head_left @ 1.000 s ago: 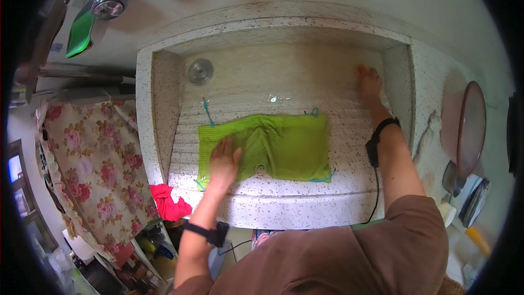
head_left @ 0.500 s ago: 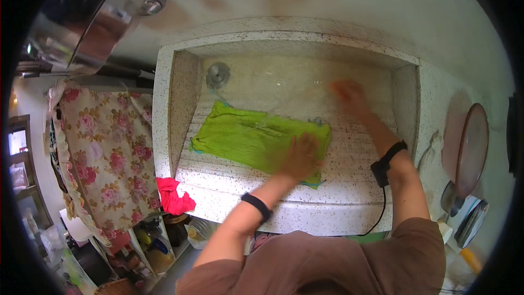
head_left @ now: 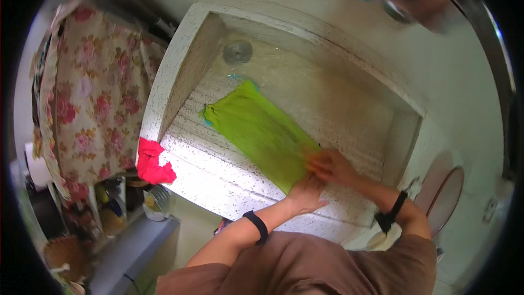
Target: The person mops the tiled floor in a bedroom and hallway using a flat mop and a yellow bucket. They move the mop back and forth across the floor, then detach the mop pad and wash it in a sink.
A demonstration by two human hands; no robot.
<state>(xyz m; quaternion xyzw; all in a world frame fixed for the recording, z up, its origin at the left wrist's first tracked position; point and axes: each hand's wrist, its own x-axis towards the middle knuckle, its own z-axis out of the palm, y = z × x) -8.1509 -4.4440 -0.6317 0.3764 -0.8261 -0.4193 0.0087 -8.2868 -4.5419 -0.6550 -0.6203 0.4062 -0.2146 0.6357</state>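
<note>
A wet lime-green cloth (head_left: 256, 134) lies flat and slantwise over the ridged slope of the speckled sink (head_left: 376, 147). My left hand (head_left: 307, 194) rests at the cloth's near right end, palm down, with its fingers spread and partly covered by the other hand. Just above it, my right hand (head_left: 332, 167) is curled at the same end of the cloth, blurred by motion. An orange-yellow smear shows at its fingertips, and whatever it holds there cannot be made out.
A round metal drain (head_left: 237, 52) sits in the sink's far left corner. Red cloth (head_left: 154, 162) hangs over the near left rim. Beyond it on the left is a floral curtain (head_left: 103, 98). A round pinkish basin (head_left: 445, 199) leans at the right.
The view has turned, so the sink looks tilted. My right hand has come from the sink's far right to the cloth's near end beside my left hand. The cloth now lies more slantwise.
</note>
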